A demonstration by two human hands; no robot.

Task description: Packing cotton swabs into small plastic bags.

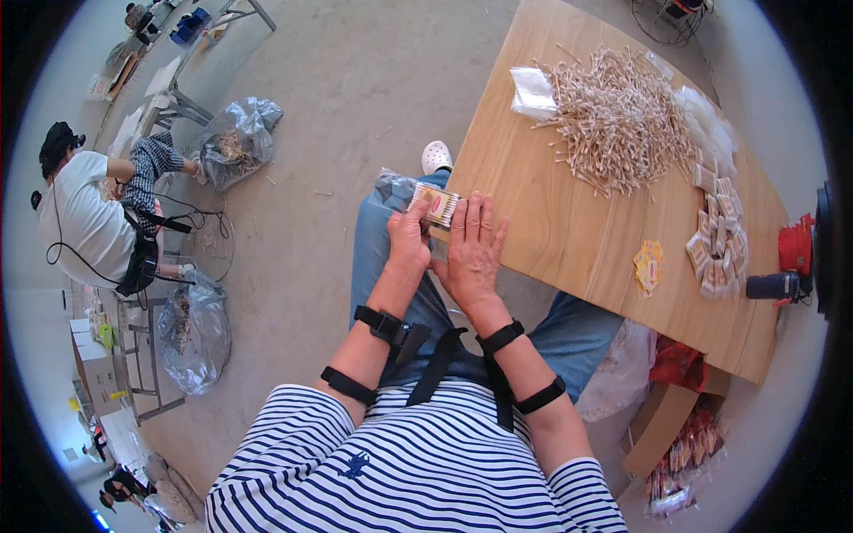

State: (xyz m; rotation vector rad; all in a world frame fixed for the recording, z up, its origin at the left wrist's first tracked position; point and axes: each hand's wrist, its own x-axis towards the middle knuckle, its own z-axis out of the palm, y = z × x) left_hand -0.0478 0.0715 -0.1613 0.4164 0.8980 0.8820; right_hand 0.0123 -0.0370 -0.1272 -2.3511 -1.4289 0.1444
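Pinched between thumb and fingers of the left hand [409, 235], the small clear-plastic packet [440, 206] of white-tipped cotton swabs with its yellow label lies at one o'clock from that palm, its long axis roughly ten to four. Nearer the label end, the right hand [473, 253] lies flat, fingers straight, over the corner of the pale wooden table [533, 195]; whether its fingertips touch the packet is unclear.
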